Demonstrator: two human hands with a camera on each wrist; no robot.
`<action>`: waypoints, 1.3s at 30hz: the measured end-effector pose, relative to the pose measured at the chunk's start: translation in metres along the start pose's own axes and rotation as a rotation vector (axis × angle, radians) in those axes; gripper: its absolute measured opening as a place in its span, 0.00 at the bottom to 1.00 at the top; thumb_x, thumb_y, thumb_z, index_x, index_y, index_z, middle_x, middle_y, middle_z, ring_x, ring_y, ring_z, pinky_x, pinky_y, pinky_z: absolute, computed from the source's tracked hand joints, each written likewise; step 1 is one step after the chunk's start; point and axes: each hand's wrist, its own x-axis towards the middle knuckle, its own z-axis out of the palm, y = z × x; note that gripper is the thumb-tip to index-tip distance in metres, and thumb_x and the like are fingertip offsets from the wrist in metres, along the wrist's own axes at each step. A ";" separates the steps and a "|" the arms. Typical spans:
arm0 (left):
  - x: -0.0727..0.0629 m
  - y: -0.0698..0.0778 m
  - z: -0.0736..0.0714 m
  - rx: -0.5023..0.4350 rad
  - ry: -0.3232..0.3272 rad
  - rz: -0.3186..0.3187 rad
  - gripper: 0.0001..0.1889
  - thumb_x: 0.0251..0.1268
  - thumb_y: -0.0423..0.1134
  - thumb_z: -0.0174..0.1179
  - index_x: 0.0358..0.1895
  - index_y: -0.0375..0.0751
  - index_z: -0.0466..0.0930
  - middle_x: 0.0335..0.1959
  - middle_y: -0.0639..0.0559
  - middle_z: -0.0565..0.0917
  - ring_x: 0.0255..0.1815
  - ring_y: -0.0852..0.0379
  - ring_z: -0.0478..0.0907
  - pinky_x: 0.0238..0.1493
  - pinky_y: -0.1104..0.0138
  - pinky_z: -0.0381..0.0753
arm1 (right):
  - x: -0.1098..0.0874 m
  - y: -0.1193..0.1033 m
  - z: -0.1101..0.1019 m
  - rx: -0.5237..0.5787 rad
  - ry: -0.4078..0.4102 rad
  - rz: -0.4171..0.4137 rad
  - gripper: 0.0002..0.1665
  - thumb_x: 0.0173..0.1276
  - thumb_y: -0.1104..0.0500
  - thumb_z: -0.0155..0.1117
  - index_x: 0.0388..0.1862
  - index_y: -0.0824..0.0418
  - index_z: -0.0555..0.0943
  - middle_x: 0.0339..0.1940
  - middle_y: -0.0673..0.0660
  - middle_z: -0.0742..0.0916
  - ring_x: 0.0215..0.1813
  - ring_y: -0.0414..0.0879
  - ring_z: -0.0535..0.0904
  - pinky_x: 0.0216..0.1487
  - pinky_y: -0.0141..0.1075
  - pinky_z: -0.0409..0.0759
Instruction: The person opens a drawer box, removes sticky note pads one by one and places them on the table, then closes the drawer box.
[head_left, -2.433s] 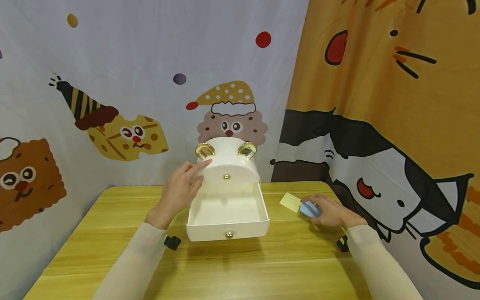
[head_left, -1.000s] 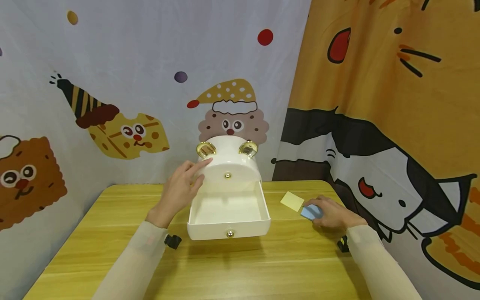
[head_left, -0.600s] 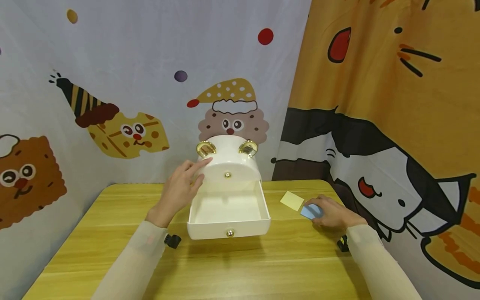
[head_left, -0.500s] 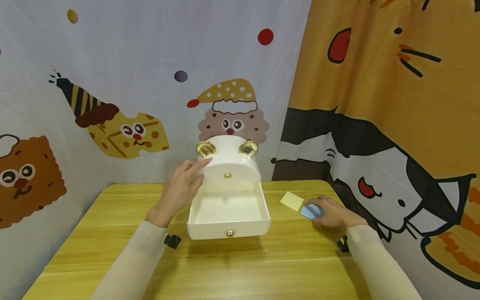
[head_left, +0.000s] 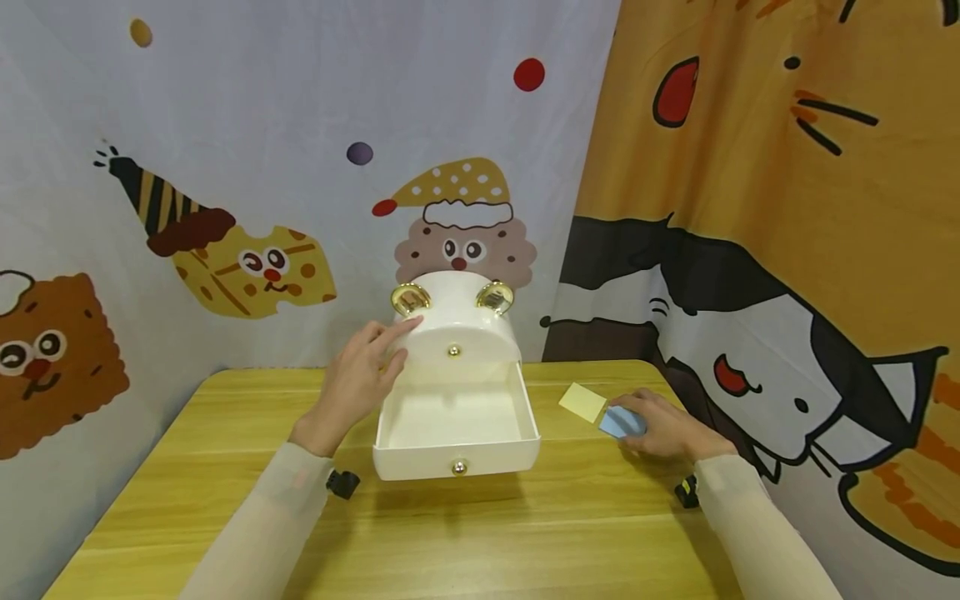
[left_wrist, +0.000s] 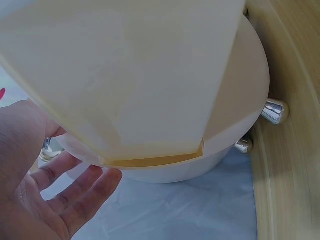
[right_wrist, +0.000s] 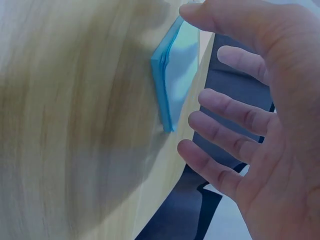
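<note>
In the head view a small white drawer box [head_left: 459,315] with gold ears stands at the back of the table. Its lower drawer [head_left: 456,463] is pulled out and holds nothing. My left hand [head_left: 356,385] has its forefinger on the upper left of the box. Three other fingers show loosely bent at the box's edge in the left wrist view. Over a blue sticky note pad [head_left: 622,422] my right hand [head_left: 663,423] is lowered. In the right wrist view its thumb tip overlaps one corner of the blue pad [right_wrist: 175,80], while the other fingers are spread apart beside it.
A yellow sticky note pad [head_left: 582,402] lies flat between the drawer and the blue pad. The wooden table [head_left: 450,542] runs to rounded back corners. Behind it hangs a patterned curtain [head_left: 450,100]. Dark wrist cameras [head_left: 342,484] sit by both sleeves.
Over the last seconds the blue pad settles lower and comes apart from the yellow one. Lately it has turned slightly under my right hand. My left hand and the drawer stay put.
</note>
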 end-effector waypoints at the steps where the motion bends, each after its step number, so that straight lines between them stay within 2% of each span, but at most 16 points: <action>1: 0.000 0.000 0.000 0.000 -0.001 -0.001 0.30 0.89 0.38 0.68 0.87 0.62 0.79 0.50 0.44 0.84 0.36 0.51 0.71 0.34 0.61 0.71 | -0.001 -0.001 -0.001 0.002 0.009 -0.002 0.40 0.76 0.51 0.86 0.83 0.55 0.83 0.77 0.69 0.83 0.65 0.61 0.84 0.57 0.51 0.87; 7: 0.000 0.001 0.000 0.004 -0.004 -0.005 0.30 0.89 0.38 0.68 0.87 0.61 0.79 0.50 0.44 0.83 0.36 0.50 0.71 0.35 0.61 0.71 | -0.006 -0.013 -0.005 -0.028 0.075 -0.038 0.40 0.76 0.52 0.86 0.83 0.56 0.83 0.75 0.67 0.85 0.71 0.66 0.85 0.65 0.65 0.88; 11: -0.001 0.001 -0.001 0.000 -0.009 -0.009 0.30 0.89 0.38 0.68 0.87 0.61 0.78 0.50 0.44 0.83 0.37 0.50 0.71 0.35 0.61 0.71 | -0.009 -0.020 -0.006 -0.039 0.118 -0.060 0.39 0.77 0.53 0.85 0.84 0.55 0.82 0.73 0.66 0.86 0.71 0.66 0.86 0.67 0.69 0.88; 17: -0.001 0.001 0.001 0.006 -0.011 -0.006 0.31 0.90 0.38 0.67 0.88 0.61 0.77 0.51 0.44 0.83 0.37 0.50 0.71 0.36 0.61 0.72 | -0.016 -0.033 -0.008 -0.046 0.141 -0.075 0.41 0.78 0.53 0.84 0.87 0.50 0.80 0.75 0.62 0.86 0.75 0.65 0.84 0.70 0.69 0.86; 22: -0.002 0.001 0.001 0.011 -0.007 -0.008 0.31 0.89 0.39 0.68 0.88 0.61 0.77 0.50 0.44 0.83 0.36 0.50 0.72 0.35 0.61 0.71 | -0.023 -0.048 -0.012 -0.069 0.160 -0.098 0.43 0.77 0.53 0.84 0.88 0.45 0.79 0.75 0.58 0.86 0.75 0.62 0.85 0.70 0.66 0.88; 30: -0.001 0.001 0.002 0.014 -0.019 -0.015 0.31 0.90 0.39 0.67 0.89 0.63 0.76 0.51 0.44 0.83 0.37 0.50 0.72 0.35 0.61 0.72 | -0.032 -0.073 -0.015 -0.106 0.195 -0.156 0.42 0.78 0.54 0.83 0.87 0.43 0.79 0.76 0.58 0.87 0.74 0.60 0.86 0.69 0.63 0.89; 39: -0.002 0.002 0.001 0.023 -0.005 0.000 0.31 0.90 0.38 0.67 0.88 0.61 0.77 0.50 0.43 0.83 0.37 0.49 0.72 0.36 0.60 0.72 | -0.035 -0.098 -0.018 -0.092 0.193 -0.196 0.42 0.79 0.54 0.83 0.88 0.43 0.78 0.77 0.56 0.86 0.76 0.59 0.85 0.70 0.62 0.89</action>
